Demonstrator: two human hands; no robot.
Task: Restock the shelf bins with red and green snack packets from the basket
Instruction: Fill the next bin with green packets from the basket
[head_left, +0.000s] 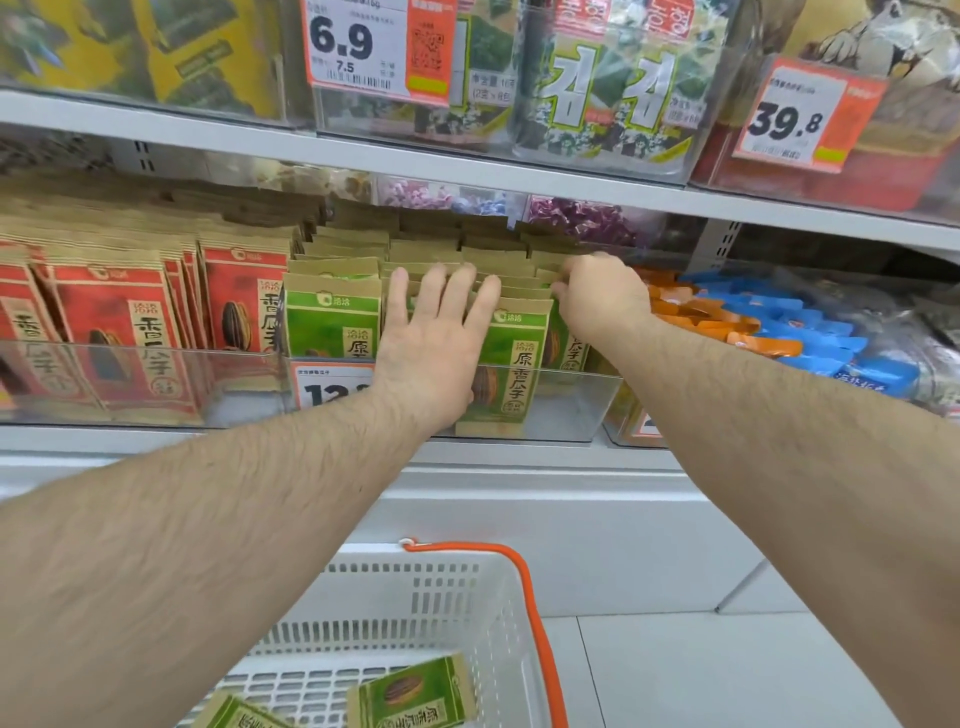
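At the left of the frame your red snack packets (119, 332) stand upright in rows inside a clear shelf bin (156, 384), filling it from its front wall back toward the shelf above. Just right of them, in the middle of the frame, the green snack packets (332, 317) stand in the next clear bin (571, 405), which carries a white price tag (332, 387) on its front wall. Your left hand (436, 338) lies flat against the fronts of the green packets, fingers straight and spread, pressing on them without curling round anything. Your right hand (597, 296) is at the right end of the same green rows, its fingers bent down onto the tan top edges of the packets; you cannot tell from here whether it pinches one of them or only rests on them. Right of that hand, orange packets (727, 322) and blue packets (810, 332) lie stacked in further bins. On the shelf above, at the top of the frame, more packaged goods sit behind price tags reading 6.9 (358, 47) and 39.8 (795, 119). At the bottom middle of the frame the white basket (457, 592) with its orange handle (535, 613) sits below your arms, and two green packets (415, 696) lie flat on its perforated bottom.
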